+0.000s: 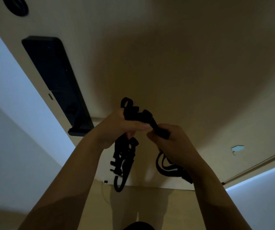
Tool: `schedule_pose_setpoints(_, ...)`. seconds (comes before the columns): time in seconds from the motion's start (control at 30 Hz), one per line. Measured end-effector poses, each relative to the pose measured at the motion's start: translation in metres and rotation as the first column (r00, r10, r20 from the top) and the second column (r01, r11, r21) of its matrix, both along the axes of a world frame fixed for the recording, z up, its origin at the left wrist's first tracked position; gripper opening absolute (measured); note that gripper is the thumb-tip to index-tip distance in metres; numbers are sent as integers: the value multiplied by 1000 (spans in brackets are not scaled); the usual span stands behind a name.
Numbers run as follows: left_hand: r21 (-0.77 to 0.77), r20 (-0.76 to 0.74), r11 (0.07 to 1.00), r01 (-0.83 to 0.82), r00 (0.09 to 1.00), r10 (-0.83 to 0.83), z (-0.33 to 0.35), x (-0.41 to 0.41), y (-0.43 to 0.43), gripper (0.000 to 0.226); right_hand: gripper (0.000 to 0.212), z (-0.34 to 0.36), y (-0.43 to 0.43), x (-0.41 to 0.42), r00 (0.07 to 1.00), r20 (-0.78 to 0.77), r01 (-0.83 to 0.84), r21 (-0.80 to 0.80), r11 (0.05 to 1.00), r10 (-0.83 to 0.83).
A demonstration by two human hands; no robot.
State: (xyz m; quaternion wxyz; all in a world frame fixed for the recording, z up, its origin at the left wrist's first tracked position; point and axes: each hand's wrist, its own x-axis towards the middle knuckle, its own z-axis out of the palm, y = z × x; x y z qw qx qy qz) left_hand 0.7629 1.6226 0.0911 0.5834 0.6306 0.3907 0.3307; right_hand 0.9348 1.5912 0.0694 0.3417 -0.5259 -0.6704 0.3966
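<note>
In the dim light both my hands hold a bundle of black straps [136, 113] up in front of a beige surface [183, 63]. My left hand [121, 128] grips the bunched upper part, with loops sticking out above its fingers. A tangle with buckles [125, 155] hangs below that hand. My right hand [171, 143] pinches a flat strap end [158, 130] just to the right, thumb against fingers. More strap loops [168, 166] hang beneath my right wrist.
A long black bar-shaped fitting [55, 80] is fixed to the beige surface at the left. A dark round opening [16, 6] sits at the top left. Pale walls flank the surface on the left and lower right. A small chipped patch [237, 148] shows at the right.
</note>
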Motion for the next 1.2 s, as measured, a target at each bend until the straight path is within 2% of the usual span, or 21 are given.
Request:
schedule_pose_setpoints(0.07, -62, 133, 996, -69, 988, 77, -8, 0, 3, 28, 28, 0, 4, 1, 1000, 20, 23, 57, 998, -24)
schedule_pose_setpoints(0.13, -169, 302, 977, -131, 936, 178, -13, -3, 8, 15, 32, 1, 10, 5, 998, 32, 45, 84, 995, -48)
schedule_pose_setpoints(0.2, -240, 387, 956, -168, 887, 252, -17, -6, 11, 13, 33, 1, 14, 11, 997, 21, 69, 75, 995, -71)
schedule_pose_setpoints(0.3, -256, 342, 950, -178, 903, 261, -21, -9, 11, 16, 29, -1, 19, 16, 967, 24, 246, 151, 957, -252)
schedule_pose_setpoints(0.37, -264, 311, 953, -146, 923, 227, -20, -10, 9, 18, 22, -1, 20, 17, 902, -48, 430, 192, 882, -429)
schedule_pose_setpoints(0.43, -236, 193, 965, -118, 967, 165, -16, -12, 6, 21, 17, 0, 21, 18, 855, -60, 510, 283, 812, -516)
schedule_pose_setpoints(0.5, -179, 13, 979, -96, 995, 100, -13, -14, 3, 22, 16, 4, 23, 18, 856, -32, 494, 350, 796, -517)
schedule_pose_setpoints(0.57, -114, -77, 989, -91, 994, 82, -11, -17, 2, 24, 19, 9, 24, 17, 885, -25, 445, 333, 831, -464)
schedule_pose_setpoints(0.63, -110, -52, 985, -132, 991, 127, -7, -18, 3, 39, 21, 13, 23, 14, 909, 11, 392, 324, 861, -417)
schedule_pose_setpoints(0.73, -29, -21, 983, -182, 983, 181, 0, -15, 4, 53, 25, 16, 22, 7, 918, 156, 286, 379, 880, -365)
schedule_pose_setpoints(0.8, 24, -36, 993, -116, 992, 117, 4, -5, 0, 65, 24, 18, 22, 2, 910, 261, 213, 374, 903, -323)
schedule_pose_setpoints(0.87, 83, -131, 996, -17, 991, 28, 5, 12, -4, 71, 17, 25, 20, -4, 908, 301, 179, 352, 919, -292)
schedule_pose_setpoints(0.93, 159, -192, 987, 25, 981, 6, 1, 32, -7, 43, 24, 34, 19, -6, 906, 322, 160, 341, 926, -275)
schedule_pose_setpoints(1.0, 168, -148, 983, -71, 984, 96, -3, 47, -8, 13, 33, 42, 19, -6, 882, 377, 147, 352, 924, -284)
schedule_pose_setpoints(1.03, 155, -113, 978, -138, 981, 157, -8, 51, -8, 10, 30, 44, 20, -4, 862, 408, 141, 374, 917, -299)
schedule_pose_setpoints(1.1, 120, -92, 967, -227, 967, 238, -14, 50, -5, 18, 16, 44, 23, 4, 820, 457, 144, 418, 897, -345)
schedule_pose_setpoints(1.2, 138, -167, 958, -252, 947, 273, -13, 39, 4, 34, 14, 36, 28, 19, 748, 538, 154, 430, 890, -389)
